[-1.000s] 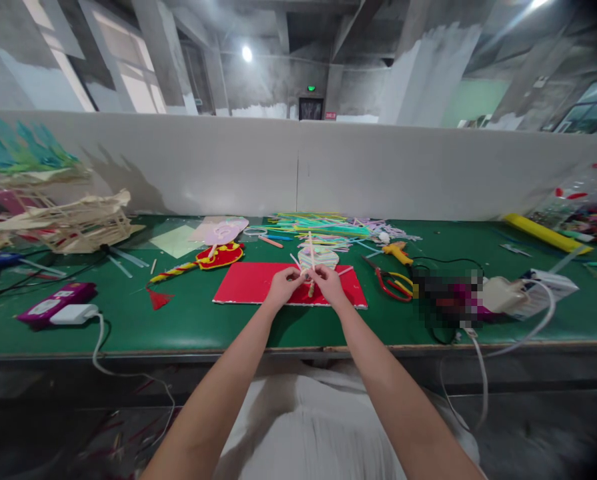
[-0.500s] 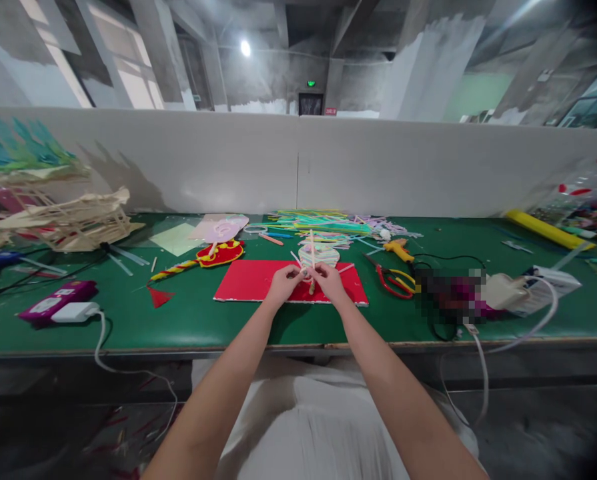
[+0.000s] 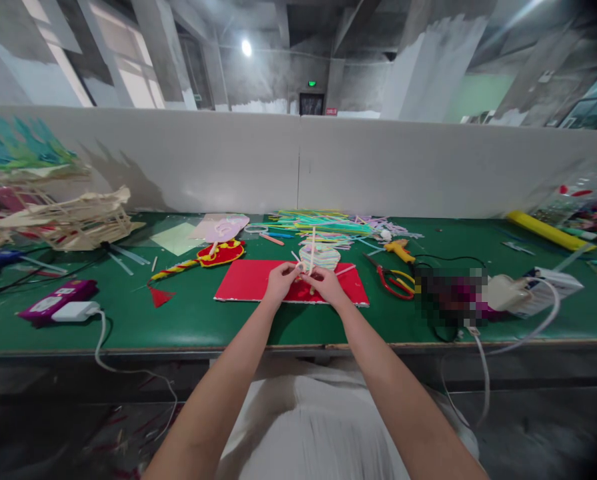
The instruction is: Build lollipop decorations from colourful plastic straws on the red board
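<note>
A pale stick (image 3: 313, 241) stands over a heart-like, pastel-striped fan piece (image 3: 331, 257), its lower end pointing toward me. My left hand (image 3: 281, 280) pinches close to the lower part of this stick from the left. From the right, my right hand (image 3: 326, 283) has its fingertips closed at the same spot, almost touching the left ones. Thin pale strips poke out on both sides of the fingers; what exactly lies between the fingertips is partly hidden. Beneath both hands lies a flat red board (image 3: 243, 280) with a white edge.
Left of the board lies a red-and-yellow fan (image 3: 223, 255) with a tassel (image 3: 162, 296). Pipe cleaners (image 3: 323, 222) spread behind. Red-handled pliers (image 3: 395, 285) and a yellow glue gun (image 3: 399, 250) lie right. A purple box (image 3: 61, 301) with a white cable sits left.
The fingertips have shifted slightly around the lower stick, and the stick's top has moved a little to the right. The board and surrounding things stay put.
</note>
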{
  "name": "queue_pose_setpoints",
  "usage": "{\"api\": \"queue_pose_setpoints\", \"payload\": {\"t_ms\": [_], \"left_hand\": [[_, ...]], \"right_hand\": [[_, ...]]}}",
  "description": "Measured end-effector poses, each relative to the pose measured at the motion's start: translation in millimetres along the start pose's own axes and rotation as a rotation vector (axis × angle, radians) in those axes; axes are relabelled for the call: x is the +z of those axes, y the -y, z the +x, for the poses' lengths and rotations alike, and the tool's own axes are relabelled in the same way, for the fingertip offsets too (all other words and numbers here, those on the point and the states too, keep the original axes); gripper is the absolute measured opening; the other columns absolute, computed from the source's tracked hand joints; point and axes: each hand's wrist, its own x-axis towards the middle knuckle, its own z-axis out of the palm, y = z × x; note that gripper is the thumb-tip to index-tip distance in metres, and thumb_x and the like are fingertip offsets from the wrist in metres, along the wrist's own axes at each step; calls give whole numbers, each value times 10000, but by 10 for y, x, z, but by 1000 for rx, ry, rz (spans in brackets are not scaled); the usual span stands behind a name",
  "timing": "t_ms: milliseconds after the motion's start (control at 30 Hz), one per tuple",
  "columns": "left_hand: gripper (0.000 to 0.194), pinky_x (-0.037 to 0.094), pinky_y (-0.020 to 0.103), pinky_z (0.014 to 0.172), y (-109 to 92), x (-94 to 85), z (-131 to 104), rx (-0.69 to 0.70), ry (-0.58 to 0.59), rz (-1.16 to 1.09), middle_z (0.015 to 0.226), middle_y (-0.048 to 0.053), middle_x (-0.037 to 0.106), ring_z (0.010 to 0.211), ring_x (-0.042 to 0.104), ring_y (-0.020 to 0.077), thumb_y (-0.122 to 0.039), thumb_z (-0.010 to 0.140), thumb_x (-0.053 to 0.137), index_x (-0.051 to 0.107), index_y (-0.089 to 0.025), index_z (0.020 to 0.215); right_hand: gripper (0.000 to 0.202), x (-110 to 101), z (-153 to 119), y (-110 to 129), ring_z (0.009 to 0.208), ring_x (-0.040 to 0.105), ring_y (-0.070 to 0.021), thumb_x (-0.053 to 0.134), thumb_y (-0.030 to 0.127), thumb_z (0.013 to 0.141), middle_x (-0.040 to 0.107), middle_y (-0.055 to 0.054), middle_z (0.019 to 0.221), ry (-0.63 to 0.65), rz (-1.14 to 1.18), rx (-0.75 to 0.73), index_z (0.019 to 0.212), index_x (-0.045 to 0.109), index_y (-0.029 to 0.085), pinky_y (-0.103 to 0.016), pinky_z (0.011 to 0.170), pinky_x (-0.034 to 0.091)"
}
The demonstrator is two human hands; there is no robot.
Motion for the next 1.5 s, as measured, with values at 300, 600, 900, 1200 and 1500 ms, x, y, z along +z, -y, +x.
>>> {"api": "queue_pose_setpoints", "payload": {"t_ms": [300, 600, 900, 1200, 1500], "left_hand": [[293, 449, 224, 567, -2, 5, 15, -111, -51, -131, 661, 12, 600, 622, 538, 121, -420, 580, 612, 610, -146, 684], [316, 414, 212, 534, -18, 3, 8, -62, -69, -20, 625, 11, 591, 583, 518, 117, -448, 604, 584, 616, -144, 687], [279, 391, 208, 562, -22, 5, -20, 70, 45, 166, 574, -3, 570, 558, 506, 105, -411, 669, 531, 587, -139, 641], [298, 374, 210, 546, 10, 23, -20, 114, 125, 292, 581, 5, 578, 557, 499, 108, -421, 680, 508, 576, -136, 624], [258, 370, 214, 549, 12, 10, -37, 108, 117, 336, 580, 8, 576, 558, 500, 110, -377, 673, 527, 572, -132, 607]], "right_hand": [[271, 2, -10, 52, 383, 501, -106, 559, 447, 649, 577, 13, 576, 5, 47, 20, 645, 542, 177, -241, 426, 398], [259, -25, 38, -15, 398, 509, -120, 552, 438, 654, 533, 25, 548, -70, 106, 63, 639, 526, 180, -246, 423, 399], [273, -55, 93, -69, 620, 565, -155, 569, 417, 640, 611, -23, 655, -216, 48, 11, 708, 595, 154, -268, 606, 435], [285, -60, 73, -46, 560, 542, -140, 566, 441, 643, 603, -17, 612, -213, 32, -9, 668, 592, 158, -252, 557, 423], [274, -53, 65, -71, 521, 566, -149, 593, 429, 622, 625, -22, 629, -155, 93, 30, 694, 616, 165, -254, 497, 437]]}}
